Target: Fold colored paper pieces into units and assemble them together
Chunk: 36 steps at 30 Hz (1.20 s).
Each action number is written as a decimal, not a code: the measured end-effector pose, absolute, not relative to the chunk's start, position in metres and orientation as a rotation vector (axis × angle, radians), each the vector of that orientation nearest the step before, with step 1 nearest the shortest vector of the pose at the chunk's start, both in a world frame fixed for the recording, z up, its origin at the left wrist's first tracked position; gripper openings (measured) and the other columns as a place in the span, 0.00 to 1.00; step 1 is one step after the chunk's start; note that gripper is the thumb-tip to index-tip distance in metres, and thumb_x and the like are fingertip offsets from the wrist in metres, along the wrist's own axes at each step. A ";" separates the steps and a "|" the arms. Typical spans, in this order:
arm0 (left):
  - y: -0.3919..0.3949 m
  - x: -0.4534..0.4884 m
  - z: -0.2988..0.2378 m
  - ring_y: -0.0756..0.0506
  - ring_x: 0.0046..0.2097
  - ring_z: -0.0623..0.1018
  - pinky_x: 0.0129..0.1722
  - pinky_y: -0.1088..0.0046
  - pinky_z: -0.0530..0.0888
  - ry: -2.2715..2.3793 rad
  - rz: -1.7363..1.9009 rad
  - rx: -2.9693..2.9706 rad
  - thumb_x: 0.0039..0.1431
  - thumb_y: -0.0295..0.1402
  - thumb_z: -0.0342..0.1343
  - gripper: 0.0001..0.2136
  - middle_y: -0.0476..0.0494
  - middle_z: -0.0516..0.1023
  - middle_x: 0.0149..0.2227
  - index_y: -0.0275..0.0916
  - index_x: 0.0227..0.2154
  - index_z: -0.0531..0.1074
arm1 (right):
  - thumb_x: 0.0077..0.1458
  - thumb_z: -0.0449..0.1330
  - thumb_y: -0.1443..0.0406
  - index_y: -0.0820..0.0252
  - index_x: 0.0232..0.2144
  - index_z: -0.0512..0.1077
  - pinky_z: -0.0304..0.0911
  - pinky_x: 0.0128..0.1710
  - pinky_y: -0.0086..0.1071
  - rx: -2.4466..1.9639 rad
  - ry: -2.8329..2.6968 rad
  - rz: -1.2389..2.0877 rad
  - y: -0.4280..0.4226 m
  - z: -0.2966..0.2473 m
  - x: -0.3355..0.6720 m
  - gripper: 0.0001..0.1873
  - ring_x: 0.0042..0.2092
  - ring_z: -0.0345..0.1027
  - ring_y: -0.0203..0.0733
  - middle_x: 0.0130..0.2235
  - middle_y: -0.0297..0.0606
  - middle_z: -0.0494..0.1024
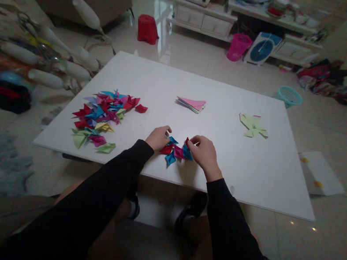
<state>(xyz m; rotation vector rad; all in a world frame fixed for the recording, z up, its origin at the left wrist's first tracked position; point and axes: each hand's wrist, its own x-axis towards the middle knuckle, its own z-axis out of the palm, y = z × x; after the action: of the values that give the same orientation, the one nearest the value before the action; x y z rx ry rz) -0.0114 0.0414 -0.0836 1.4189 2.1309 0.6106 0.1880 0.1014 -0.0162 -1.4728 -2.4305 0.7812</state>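
Note:
Several small folded paper pieces in red, blue and magenta lie in a cluster before me on the white table (pixel 221 165). My right hand (pixel 204 153) pinches a red folded paper piece (pixel 186 141) between thumb and fingertips, just above a blue folded piece (pixel 187 152). At the cluster's left side is my left hand (pixel 157 138), fingers curved with the tips apart, beside another blue folded piece (pixel 173 140). Whether it touches that piece is unclear. A magenta piece (pixel 178 152) lies between the hands, and a blue one (pixel 171 159) sits nearest me.
A heap of colourful folded paper pieces (pixel 102 113) covers the table's left part. Stacked folded papers with pink on top (pixel 193 104) lie farther back. Pale green folded papers (pixel 253 126) are to the right. Beyond the table stand a red stool (pixel 147 29) and a turquoise basket (pixel 288 95).

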 end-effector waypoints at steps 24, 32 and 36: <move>0.040 -0.012 -0.079 0.40 0.51 0.80 0.55 0.68 0.74 2.022 0.423 1.604 0.60 0.28 0.56 0.13 0.35 0.82 0.48 0.34 0.45 0.82 | 0.58 0.58 0.60 0.56 0.31 0.80 0.59 0.35 0.31 -1.433 -2.469 0.798 0.099 -0.022 0.182 0.11 0.36 0.72 0.40 0.38 0.39 0.83; 0.039 -0.012 -0.072 0.41 0.48 0.81 0.52 0.70 0.74 1.999 0.284 1.633 0.60 0.30 0.55 0.14 0.37 0.84 0.46 0.34 0.44 0.82 | 0.58 0.59 0.61 0.57 0.32 0.80 0.59 0.35 0.32 -1.407 -2.469 0.814 0.098 -0.022 0.184 0.10 0.36 0.72 0.40 0.37 0.38 0.83; 0.036 -0.010 -0.070 0.41 0.48 0.81 0.52 0.70 0.74 1.991 0.321 1.664 0.60 0.30 0.55 0.14 0.38 0.83 0.47 0.35 0.45 0.81 | 0.57 0.59 0.61 0.56 0.31 0.80 0.59 0.35 0.32 -1.400 -2.448 0.816 0.097 -0.023 0.185 0.10 0.35 0.72 0.40 0.37 0.38 0.83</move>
<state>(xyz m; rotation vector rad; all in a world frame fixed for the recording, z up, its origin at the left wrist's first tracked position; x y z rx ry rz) -0.0102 0.0363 -0.0702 1.6638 1.9915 0.3211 0.1852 0.0973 -0.0232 -1.3996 -2.4484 0.8162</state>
